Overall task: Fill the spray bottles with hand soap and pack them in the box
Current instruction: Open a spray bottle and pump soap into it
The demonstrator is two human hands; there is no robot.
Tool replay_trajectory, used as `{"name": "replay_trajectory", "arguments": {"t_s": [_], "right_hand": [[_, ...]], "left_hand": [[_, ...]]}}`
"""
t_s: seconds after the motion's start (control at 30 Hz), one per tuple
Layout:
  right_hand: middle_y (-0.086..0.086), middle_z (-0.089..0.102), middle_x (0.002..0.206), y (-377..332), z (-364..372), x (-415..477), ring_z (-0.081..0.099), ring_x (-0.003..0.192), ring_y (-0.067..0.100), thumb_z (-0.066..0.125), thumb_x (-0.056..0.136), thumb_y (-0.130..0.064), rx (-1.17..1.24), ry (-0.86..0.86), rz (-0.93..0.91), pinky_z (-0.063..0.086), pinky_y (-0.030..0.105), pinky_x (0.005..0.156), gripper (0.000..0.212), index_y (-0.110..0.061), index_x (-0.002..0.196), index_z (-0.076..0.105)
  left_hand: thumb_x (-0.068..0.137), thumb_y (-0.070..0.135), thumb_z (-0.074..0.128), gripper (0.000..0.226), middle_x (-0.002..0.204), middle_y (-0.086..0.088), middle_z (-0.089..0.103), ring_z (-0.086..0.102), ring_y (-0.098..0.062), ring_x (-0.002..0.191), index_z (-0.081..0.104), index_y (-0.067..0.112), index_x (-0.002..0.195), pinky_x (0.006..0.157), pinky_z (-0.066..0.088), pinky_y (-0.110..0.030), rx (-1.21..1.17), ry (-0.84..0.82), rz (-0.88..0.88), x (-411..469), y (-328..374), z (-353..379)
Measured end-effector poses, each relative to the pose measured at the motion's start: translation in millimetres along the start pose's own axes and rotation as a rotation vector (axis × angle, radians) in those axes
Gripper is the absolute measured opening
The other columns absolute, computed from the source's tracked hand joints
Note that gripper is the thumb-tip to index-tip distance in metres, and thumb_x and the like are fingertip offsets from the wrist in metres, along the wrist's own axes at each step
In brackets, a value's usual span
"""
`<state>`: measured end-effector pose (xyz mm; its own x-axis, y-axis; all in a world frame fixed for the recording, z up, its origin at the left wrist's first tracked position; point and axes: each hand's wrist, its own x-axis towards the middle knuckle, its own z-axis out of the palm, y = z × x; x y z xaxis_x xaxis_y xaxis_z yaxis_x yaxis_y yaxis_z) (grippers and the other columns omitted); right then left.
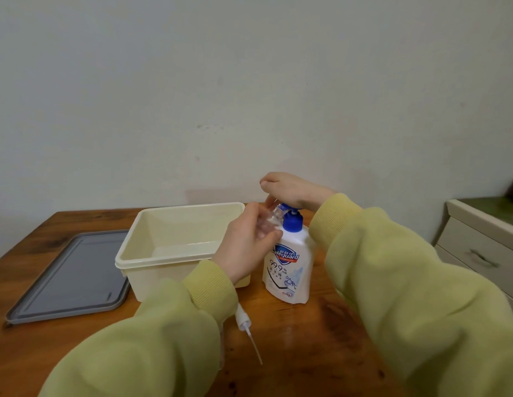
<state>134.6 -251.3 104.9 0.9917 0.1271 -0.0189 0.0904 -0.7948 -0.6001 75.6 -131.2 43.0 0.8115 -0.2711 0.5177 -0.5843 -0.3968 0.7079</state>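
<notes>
Head view, one entry.
- Left hand [244, 242]: grips small clear plastic spray bottle [267, 224]. Bottle uncapped, long axis tilted toward 1 o'clock, mouth at spout of blue pump [292, 223].
- Right hand [289, 190]: palm-down on pump, fingers relaxed, pressing.
- White Safeguard soap bottle [289, 265]: upright, glossy, at 3 o'clock of cream plastic box [126, 253].
- Grey lid [69, 276]: flat, at box's 9 o'clock.
- Sprayer head with dip tube [246, 328]: lying on wooden table [307, 353], 6 o'clock of left hand.

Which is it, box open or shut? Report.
Open. The cream box shows its inside, and its grey lid lies on the table beside it.
</notes>
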Motion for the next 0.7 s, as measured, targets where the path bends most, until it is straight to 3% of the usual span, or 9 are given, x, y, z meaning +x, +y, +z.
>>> {"name": "replay_trajectory", "arguments": {"t_s": [0.1, 0.27, 0.43, 0.7], "right_hand": [[0.018, 0.064, 0.113, 0.2, 1.5, -0.5, 0.060, 0.091, 0.027, 0.029, 0.098, -0.020, 0.002, 0.021, -0.003, 0.047, 0.042, 0.094, 0.033, -0.007, 0.121, 0.048], [0.021, 0.062, 0.117, 2.4, 9.1, -2.2, 0.050, 0.089, 0.024, 0.028, 0.098, -0.018, -0.042, 0.007, -0.014, 0.039, 0.032, 0.081, 0.035, 0.001, 0.120, 0.049], [0.020, 0.063, 0.114, -2.3, -1.0, -2.0, 0.053, 0.088, 0.025, 0.029, 0.098, -0.019, -0.031, 0.004, -0.017, 0.046, 0.037, 0.085, 0.035, -0.002, 0.121, 0.048], [0.020, 0.060, 0.120, 0.1, 6.0, -3.3, 0.054, 0.097, 0.027, 0.029, 0.099, -0.018, -0.046, -0.003, -0.029, 0.042, 0.034, 0.088, 0.036, -0.001, 0.124, 0.048]], "left_hand": [[0.083, 0.013, 0.062, 0.023, 0.075, 0.018, 0.045, 0.046, 0.004, 0.067, 0.040, 0.017, 0.092, 0.063, 0.037, 0.000, 0.002, 0.003, 0.007, -0.1, -1.1, 0.7], [0.083, 0.017, 0.062, 0.023, 0.078, 0.019, 0.046, 0.046, 0.005, 0.070, 0.041, 0.019, 0.093, 0.061, 0.037, -0.001, 0.015, -0.019, -0.014, -4.9, -6.7, 2.4], [0.083, 0.015, 0.062, 0.024, 0.080, 0.014, 0.048, 0.046, 0.001, 0.071, 0.042, 0.020, 0.093, 0.061, 0.037, 0.000, 0.021, -0.003, -0.009, 1.5, -1.1, -2.0], [0.084, 0.018, 0.061, 0.023, 0.084, 0.009, 0.049, 0.047, 0.000, 0.071, 0.040, 0.020, 0.094, 0.061, 0.038, -0.001, 0.043, -0.023, -0.034, -4.3, -4.4, 1.3]]}}
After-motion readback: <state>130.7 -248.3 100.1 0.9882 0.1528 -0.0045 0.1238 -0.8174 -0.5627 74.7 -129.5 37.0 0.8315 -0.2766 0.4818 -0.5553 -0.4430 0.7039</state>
